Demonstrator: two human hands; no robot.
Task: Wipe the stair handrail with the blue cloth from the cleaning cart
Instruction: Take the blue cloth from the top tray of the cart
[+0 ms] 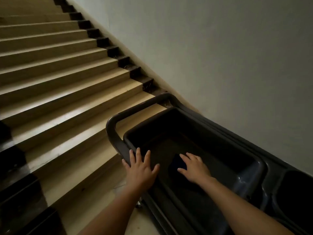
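A dark blue folded cloth (178,163) is seen lying on the floor of the deep front compartment of a dark grey plastic cleaning cart (261,167), which is parked against a pale plastered wall (220,48) at the foot of a flight of beige stone stairs (59,73). The right hand (194,168) is reached down into that compartment, directly over the near edge of the cloth. Its grip is apart, with the fingers held straight and spread, and the cloth shows between the forefinger and the thumb. Whether the fingertips touch the cloth cannot be told in the dim light. The left hand (140,167) is laid flat at the cart's near left corner, where the rounded tubular push handle (111,126) meets the rim. Its grip is likewise apart, the fingers being fanned and nothing being held. The cloth lies just right of this hand, lower in the tub.
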